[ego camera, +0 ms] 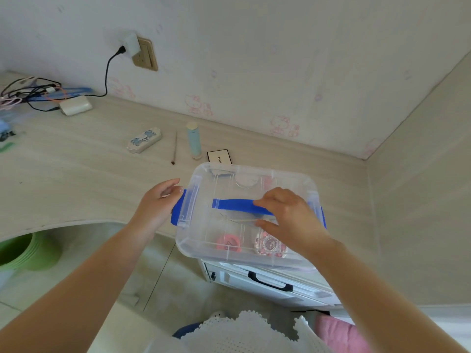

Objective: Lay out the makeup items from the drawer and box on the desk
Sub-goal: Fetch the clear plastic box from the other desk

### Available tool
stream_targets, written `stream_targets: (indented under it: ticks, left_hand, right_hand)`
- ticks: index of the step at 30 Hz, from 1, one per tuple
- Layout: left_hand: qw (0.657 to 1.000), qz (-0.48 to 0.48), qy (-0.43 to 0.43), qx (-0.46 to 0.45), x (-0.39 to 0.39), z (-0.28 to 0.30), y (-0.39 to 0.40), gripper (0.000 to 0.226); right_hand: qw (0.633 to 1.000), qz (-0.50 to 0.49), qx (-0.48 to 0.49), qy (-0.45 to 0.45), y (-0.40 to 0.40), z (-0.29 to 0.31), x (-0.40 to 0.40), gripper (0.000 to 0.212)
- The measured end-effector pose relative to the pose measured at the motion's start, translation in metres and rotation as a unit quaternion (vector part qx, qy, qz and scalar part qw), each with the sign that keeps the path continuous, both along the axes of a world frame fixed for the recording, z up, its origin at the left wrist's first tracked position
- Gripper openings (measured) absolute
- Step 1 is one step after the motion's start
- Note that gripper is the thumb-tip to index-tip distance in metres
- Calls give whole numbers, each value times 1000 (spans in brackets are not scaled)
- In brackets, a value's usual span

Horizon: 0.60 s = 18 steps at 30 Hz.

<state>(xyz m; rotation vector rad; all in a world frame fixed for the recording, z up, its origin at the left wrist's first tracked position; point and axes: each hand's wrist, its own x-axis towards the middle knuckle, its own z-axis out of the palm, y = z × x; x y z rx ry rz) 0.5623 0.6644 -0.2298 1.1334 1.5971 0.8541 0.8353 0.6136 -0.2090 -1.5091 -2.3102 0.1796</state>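
Observation:
A clear plastic box with a blue handle and blue side clips sits at the desk's front edge, its lid on. Pink round items show through it. My left hand touches the blue clip on the box's left side. My right hand grips the right end of the handle on the lid. On the desk behind lie a blue-patterned case, a thin brush, a pale blue tube and a white card box.
A white drawer unit with a black handle stands below the box. Tangled cables and a white charger lie at the desk's far left, plugged into a wall socket. A green bin stands under the desk.

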Motion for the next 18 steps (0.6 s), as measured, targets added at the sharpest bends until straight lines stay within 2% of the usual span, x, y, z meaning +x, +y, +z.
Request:
stream_targets:
  ticks: [3,7,12,14,16,18]
  left_hand:
    - [1000,-6,-5,-6,1,2,-1,37]
    - [1000,-5,-14,-11,-2,3,-2,35]
    - [1000,-15,-23,-5,-4,6,-1,31]
    - [999,-19,-33,-4,-4,8,1,22]
    - [999,-30,-24,-1,-5,11,0,24]
    - [999,-38,-14,1,-4,11,0,14]
  right_hand:
    - [999,8,32,-30,6,-6,-6,39]
    - [998,-1,54,-23,10,-7,-10,41]
    - [998,10,66,-15,12,-6,-10,25]
    - [998,-10,56,23,13,2,-10,22]
    - [995,-40,30,82,19,17,-8,22]
    - [983,-86,-12,162,23,33,-4,21]
